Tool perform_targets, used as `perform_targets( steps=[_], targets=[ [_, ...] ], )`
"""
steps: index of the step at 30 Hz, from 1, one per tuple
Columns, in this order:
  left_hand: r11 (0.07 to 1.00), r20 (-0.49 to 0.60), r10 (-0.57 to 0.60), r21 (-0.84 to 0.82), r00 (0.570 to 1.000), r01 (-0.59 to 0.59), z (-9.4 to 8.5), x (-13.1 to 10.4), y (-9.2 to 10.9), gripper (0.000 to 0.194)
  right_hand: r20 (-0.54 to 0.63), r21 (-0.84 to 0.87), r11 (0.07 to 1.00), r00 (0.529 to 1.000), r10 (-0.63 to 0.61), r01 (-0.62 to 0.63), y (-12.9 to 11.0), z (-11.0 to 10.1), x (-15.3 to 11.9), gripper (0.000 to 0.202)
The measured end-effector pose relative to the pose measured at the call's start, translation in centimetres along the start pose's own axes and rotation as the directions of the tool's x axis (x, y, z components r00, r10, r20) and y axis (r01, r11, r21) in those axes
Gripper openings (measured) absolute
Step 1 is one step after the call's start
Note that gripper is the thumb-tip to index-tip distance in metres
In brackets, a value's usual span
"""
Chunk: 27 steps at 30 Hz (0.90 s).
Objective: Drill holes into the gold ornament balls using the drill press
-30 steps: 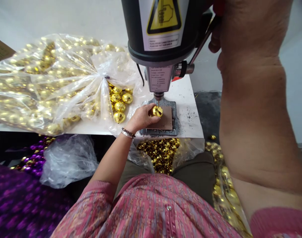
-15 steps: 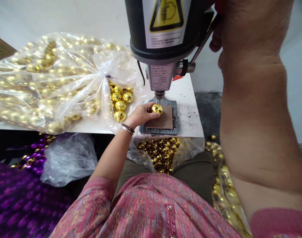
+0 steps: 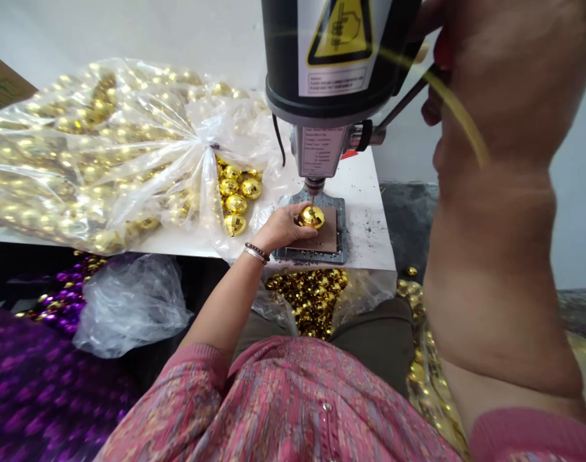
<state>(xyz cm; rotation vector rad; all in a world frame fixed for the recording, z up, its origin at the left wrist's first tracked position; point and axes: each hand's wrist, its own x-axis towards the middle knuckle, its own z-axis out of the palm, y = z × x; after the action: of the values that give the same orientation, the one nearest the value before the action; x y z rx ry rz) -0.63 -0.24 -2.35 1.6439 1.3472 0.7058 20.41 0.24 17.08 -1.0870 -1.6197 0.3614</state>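
One clear bag [image 3: 105, 186] of faceted gold balls covers the left of the worktop [image 3: 370, 192]. Right of it, the left hand [image 3: 286, 224] is clamped on a gold ball [image 3: 313, 217] over the brown pad [image 3: 327, 240]. That ball (near-round, no clear long axis) lies right of the palm, directly below the drill bit [image 3: 313, 198]; contact cannot be told. The drill [image 3: 282, 70] bears a yellow warning triangle [image 3: 340, 32], small print seemingly ending "YOUR HAND IN", and a blurred lower plate [image 3: 317, 149]. Rightmost, the right hand [image 3: 470, 70], farther from the ball, curls round the lever [image 3: 407, 97], partly hidden.
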Motion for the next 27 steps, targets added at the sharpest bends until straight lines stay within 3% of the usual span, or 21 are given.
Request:
perform_targets(
  steps=[4, 10, 14, 20, 27],
  targets=[
    [1.000, -0.015, 0.014, 0.005, 1.000, -0.013, -0.1, -0.1, 0.1, 0.069, -0.196, -0.090, 0.992, 0.975, -0.105, 0.089, 0.2, 0.6, -4.0, 0.031],
    [0.998, -0.002, 0.055, 0.016, 0.998, -0.055, -0.1, -0.4, 0.4, 0.062, -0.216, -0.177, 0.958, 0.940, -0.263, 0.227, 2.3, 1.5, -8.7, 0.038],
    [0.997, -0.012, 0.044, 0.062, 0.999, -0.043, -0.1, -0.5, 0.7, 0.064, -0.238, -0.187, 0.943, 0.918, -0.316, 0.276, 3.4, 2.0, -9.3, 0.036],
    [0.999, 0.009, 0.040, 0.006, 0.999, -0.040, 0.0, -0.5, 0.5, 0.065, -0.263, -0.197, 0.925, 0.892, -0.368, 0.324, 4.9, 2.5, -10.1, 0.029],
    [0.996, 0.001, 0.086, -0.010, 0.996, -0.086, 0.3, -0.5, 0.2, 0.047, -0.278, -0.256, 0.922, 0.891, -0.358, 0.290, 6.1, 3.1, -10.7, 0.034]
  ],
)
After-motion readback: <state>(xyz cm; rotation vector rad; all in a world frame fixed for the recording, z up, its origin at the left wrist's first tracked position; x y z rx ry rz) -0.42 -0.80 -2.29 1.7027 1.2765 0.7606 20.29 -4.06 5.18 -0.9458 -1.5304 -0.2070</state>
